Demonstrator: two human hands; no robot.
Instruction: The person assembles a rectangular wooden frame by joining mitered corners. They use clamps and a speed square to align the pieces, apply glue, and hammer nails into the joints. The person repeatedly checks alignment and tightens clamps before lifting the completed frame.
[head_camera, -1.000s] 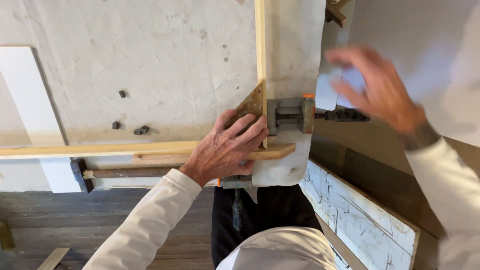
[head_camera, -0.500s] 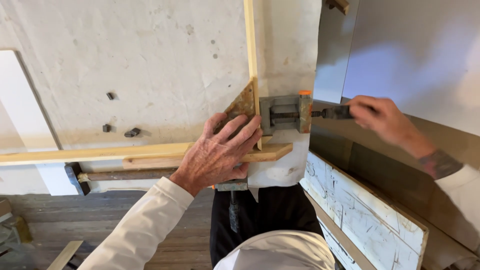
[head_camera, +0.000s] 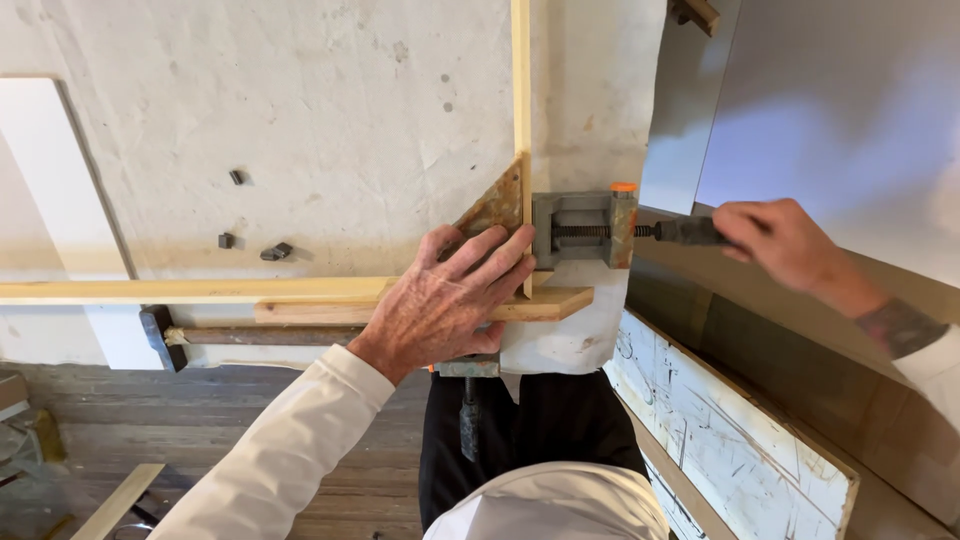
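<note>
At the near edge of the surface (head_camera: 300, 120), a pale, rough, speckled sheet, the left hand (head_camera: 450, 300) lies flat with fingers spread, pressing down where two thin strips of light wood meet. It holds nothing; its palm covers the joint. The horizontal strip (head_camera: 190, 291) runs along the near edge, the upright strip (head_camera: 521, 80) runs away toward the far edge, and a short flat wood offcut (head_camera: 545, 304) lies under the fingertips. Right beside them sits a grey metal corner clamp (head_camera: 580, 228) with a rusty triangular plate and a threaded screw. The right hand (head_camera: 775, 238), just off the surface's right edge, has its fingers wrapped around the clamp's dark handle (head_camera: 685, 232). A dark bar clamp (head_camera: 160, 335) sticks out beneath the near edge. Farther in, three small dark metal bits (head_camera: 275, 251) lie loose. A white-painted scuffed board (head_camera: 740, 430) leans at the right.
</note>
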